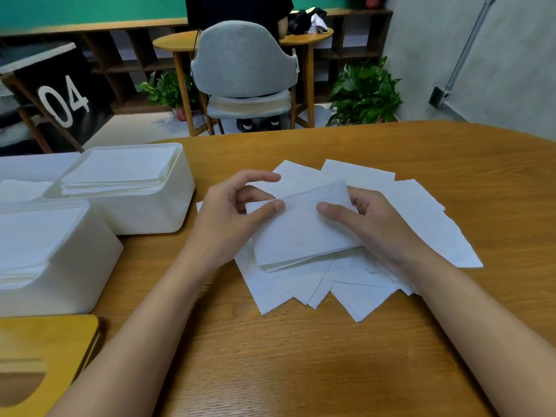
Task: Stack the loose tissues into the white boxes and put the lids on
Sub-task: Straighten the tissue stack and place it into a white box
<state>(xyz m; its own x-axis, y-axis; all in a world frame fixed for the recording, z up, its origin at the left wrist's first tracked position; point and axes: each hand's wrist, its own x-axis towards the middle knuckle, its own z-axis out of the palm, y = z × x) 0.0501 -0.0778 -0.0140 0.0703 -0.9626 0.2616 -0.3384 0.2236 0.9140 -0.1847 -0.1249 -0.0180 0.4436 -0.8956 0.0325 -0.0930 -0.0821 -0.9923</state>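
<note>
A small stack of white tissues [301, 233] is held between both hands just above the table. My left hand [228, 218] pinches its left edge with the thumb on top. My right hand [373, 224] grips its right side, thumb pressed on the top sheet. Several loose tissues [340, 281] lie scattered beneath and around the hands. Two open white boxes stand at the left: the far box [156, 215] holds a neat pile of tissues, and the near box [75, 281] holds tissues too. A wooden lid [45, 344] with an oval slot lies at the bottom left.
The wooden table [301, 356] curves away at the back. Beyond it stand a grey chair [243, 61], a round wooden table, potted plants [364, 91] and a black board marked 04. A person sits behind the chair.
</note>
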